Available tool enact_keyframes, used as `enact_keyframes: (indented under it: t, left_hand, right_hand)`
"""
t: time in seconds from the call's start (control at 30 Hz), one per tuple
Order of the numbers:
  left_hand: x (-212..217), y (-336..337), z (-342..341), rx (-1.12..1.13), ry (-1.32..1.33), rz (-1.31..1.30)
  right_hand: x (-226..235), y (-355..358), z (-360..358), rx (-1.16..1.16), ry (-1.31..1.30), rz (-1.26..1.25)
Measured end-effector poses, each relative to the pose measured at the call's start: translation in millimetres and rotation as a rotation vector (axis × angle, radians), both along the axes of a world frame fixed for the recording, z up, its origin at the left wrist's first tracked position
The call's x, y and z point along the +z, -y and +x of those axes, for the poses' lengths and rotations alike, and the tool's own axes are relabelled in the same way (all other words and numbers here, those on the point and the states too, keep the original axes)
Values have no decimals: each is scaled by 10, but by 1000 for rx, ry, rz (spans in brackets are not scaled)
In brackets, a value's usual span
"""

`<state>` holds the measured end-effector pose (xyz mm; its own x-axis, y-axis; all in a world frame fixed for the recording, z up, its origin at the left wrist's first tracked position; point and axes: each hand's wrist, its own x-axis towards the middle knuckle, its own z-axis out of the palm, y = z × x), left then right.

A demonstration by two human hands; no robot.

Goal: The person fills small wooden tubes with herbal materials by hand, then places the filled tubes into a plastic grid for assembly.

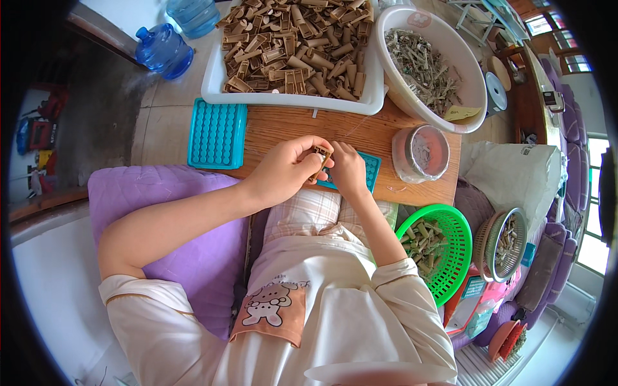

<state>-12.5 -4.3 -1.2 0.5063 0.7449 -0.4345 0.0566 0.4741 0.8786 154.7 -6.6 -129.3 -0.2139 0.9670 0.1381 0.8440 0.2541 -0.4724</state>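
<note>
My left hand [283,168] is closed around a small brown plastic casing [322,153], held with its hollow side up above the table's front edge. Close beside it, my right hand [349,171] has its fingers curled in toward the casing. Whatever those fingers pinch is hidden or too small to make out. Below both hands lies a teal tray [371,168], partly covered by them. A second teal tray [217,135] with rows of round pockets sits at the table's left end.
Ahead, a white bin [376,87] is heaped with brown casings. A large pale basin [473,61] of thin greyish pieces stands right of it. A clear tub [421,152] is on the wooden table [270,132]. A green basket [456,254] of similar casings is at my right.
</note>
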Motion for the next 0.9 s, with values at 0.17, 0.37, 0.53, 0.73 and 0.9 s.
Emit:
enact_keyframes:
  t: [0.17, 0.37, 0.53, 0.73, 0.9]
  left_hand:
    - [-10, 35, -7, -12, -9, 56]
    - [-21, 68, 22, 10, 22, 157]
    - [-15, 77, 24, -49, -73, 212]
    - [41, 75, 4, -95, -305, 319]
    - [-84, 122, -3, -215, -369, 444]
  right_hand:
    - [527, 139, -45, -215, -629, 151]
    - [900, 272, -158, -12, -583, 549]
    - [903, 293, -177, 45, -544, 535]
    - [974, 313, -123, 88, -480, 248]
    - [1241, 155, 20, 234, -443, -195]
